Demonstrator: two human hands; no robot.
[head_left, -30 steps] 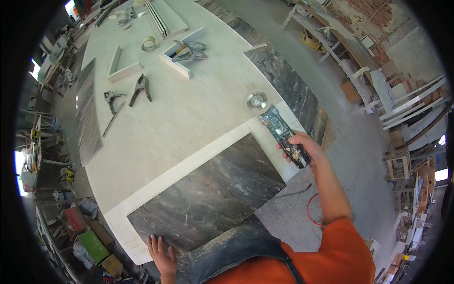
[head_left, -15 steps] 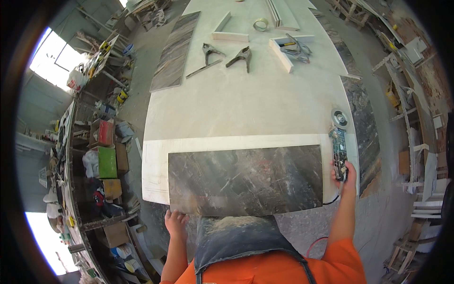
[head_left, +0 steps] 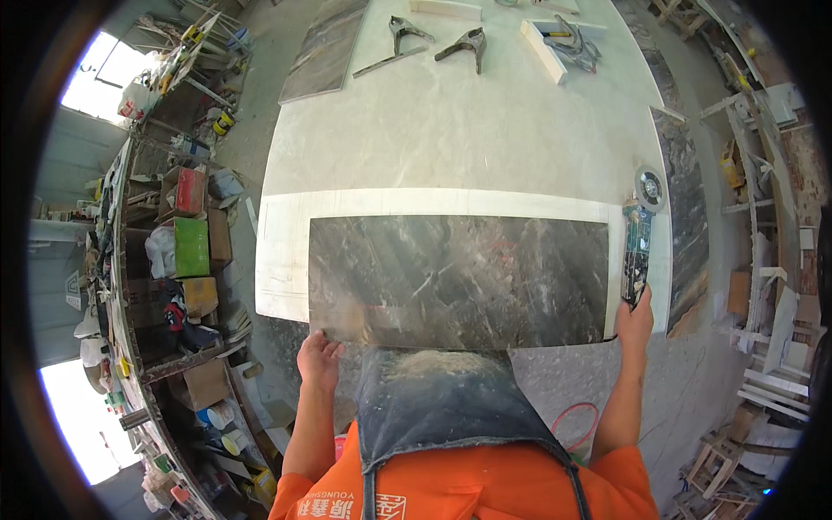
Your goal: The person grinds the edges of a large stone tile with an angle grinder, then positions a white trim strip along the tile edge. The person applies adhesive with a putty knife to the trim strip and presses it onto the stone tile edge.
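A dark grey, marble-patterned slab (head_left: 459, 282) lies at the table's near edge, against my apron. My left hand (head_left: 320, 357) is at its near left corner, fingers curled at the edge; their undersides are hidden. My right hand (head_left: 636, 322) is wrapped around the rear of a teal-and-black angle grinder (head_left: 639, 234), which rests to the right of the slab with its disc (head_left: 648, 189) at the far end. From its rear, a dark cord runs toward the slab's near right corner.
Two spring clamps (head_left: 468, 48) lie on the pale tabletop (head_left: 451, 139) farther off. More clamps (head_left: 572, 45) sit by a white angled piece at the far right. Dark panels (head_left: 325, 52) flank the table. Cluttered shelves (head_left: 143, 260) stand left; a red hose (head_left: 576, 425) loops on the floor.
The table and slab sit higher in the picture. My left hand has come closer against the slab's corner. My right hand keeps its hold on the grinder.
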